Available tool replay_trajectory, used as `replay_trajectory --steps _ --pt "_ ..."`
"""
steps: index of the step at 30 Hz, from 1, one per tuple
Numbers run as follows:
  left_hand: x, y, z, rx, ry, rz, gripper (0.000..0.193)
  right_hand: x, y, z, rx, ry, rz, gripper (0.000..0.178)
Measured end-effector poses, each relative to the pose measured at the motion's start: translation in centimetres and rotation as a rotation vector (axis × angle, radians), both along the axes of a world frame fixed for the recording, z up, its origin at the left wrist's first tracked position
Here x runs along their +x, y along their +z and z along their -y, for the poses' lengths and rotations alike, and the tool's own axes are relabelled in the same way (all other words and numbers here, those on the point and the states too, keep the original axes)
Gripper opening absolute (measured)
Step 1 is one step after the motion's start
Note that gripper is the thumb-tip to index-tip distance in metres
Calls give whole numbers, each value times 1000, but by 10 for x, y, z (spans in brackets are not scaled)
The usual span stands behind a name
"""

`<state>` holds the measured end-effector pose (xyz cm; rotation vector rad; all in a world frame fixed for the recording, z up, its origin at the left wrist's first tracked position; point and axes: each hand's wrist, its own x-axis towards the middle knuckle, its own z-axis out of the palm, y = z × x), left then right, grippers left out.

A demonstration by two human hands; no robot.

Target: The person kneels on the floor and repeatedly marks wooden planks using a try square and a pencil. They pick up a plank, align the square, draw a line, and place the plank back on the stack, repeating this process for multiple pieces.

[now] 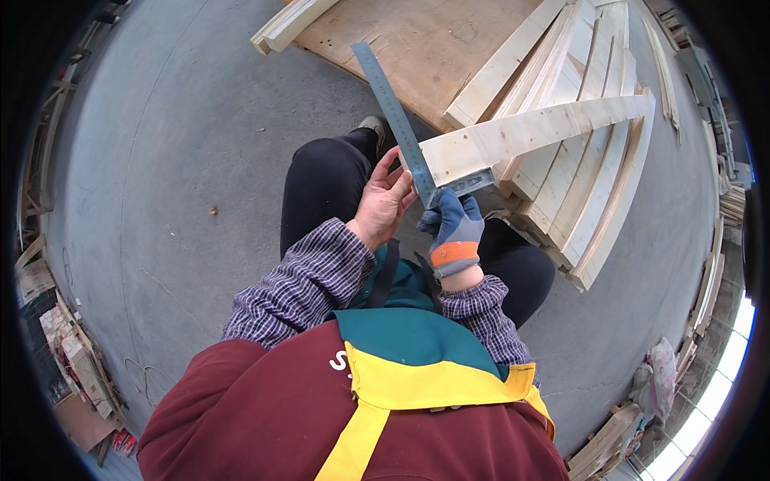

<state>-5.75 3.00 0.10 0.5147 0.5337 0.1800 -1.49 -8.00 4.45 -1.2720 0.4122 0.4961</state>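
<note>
"Square [392, 120] in the right hand [455, 228], that gloved one, fingers closed round the corner where blade meets handle! Where's it pointing?"

"Up and slightly left, away from the body. The blade's long axis slants across the near end of the board [529, 132], and the short handle runs off to the right along the board's lower edge."

"And the board itself?"

"Out in front, above the right knee: near end by both hands, then a gentle arch away to the right, with the far end over the stacked boards [553, 192]. Can't tell whether it rests on them."

"Left hand [381, 200]?"

"Bare, narrow, thumb and fingers drawn in at the board's near end, right beside the blade. Whether they pinch wood or metal, I can't tell."

"Take us round the room!"

"Grey concrete floor [200, 160], smooth, with thin lines and a few small scraps. Ahead, a flat brown wooden sheet [409, 40], the stack fanned out over its right side. Over at the left rim, a heap of wood pieces [76, 353]; at the lower right, a pale plastic bag [662, 373] beside more timber [608, 441]."
</note>
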Motion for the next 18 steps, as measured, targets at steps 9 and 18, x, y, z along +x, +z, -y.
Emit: replay_trajectory --steps 9,18 --pt "-1 -2 -2 -30 -8 8 53 0 5 -3 -12 -28 -25 19" --pt "-1 -2 -3 -20 -16 -1 53 0 3 -4 -6 -44 -25 19"
